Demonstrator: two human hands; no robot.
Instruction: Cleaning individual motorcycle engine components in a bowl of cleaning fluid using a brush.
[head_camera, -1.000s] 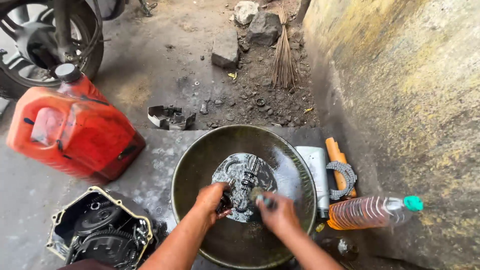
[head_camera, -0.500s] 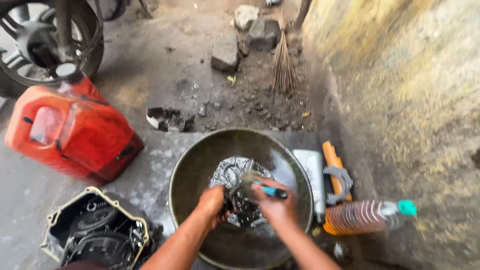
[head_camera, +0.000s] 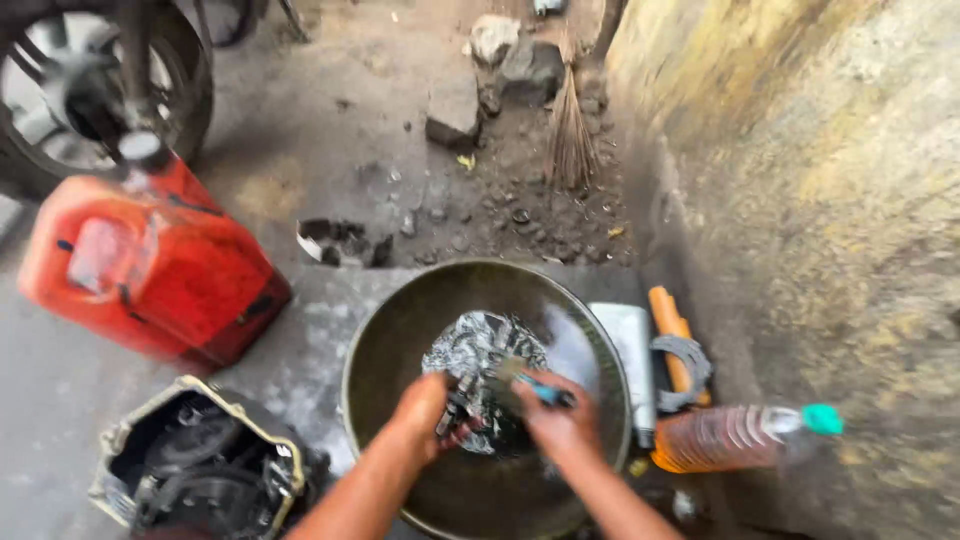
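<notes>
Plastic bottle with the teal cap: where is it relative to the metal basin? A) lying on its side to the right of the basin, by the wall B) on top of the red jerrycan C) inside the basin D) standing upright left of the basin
A: the plastic bottle lies on its side on the ground, right of the metal basin and next to the wall, cap pointing right.

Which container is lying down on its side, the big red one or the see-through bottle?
The clear bottle with the green cap lies on its side by the wall, right of the pan. The red jug stands, cap on top.
</notes>
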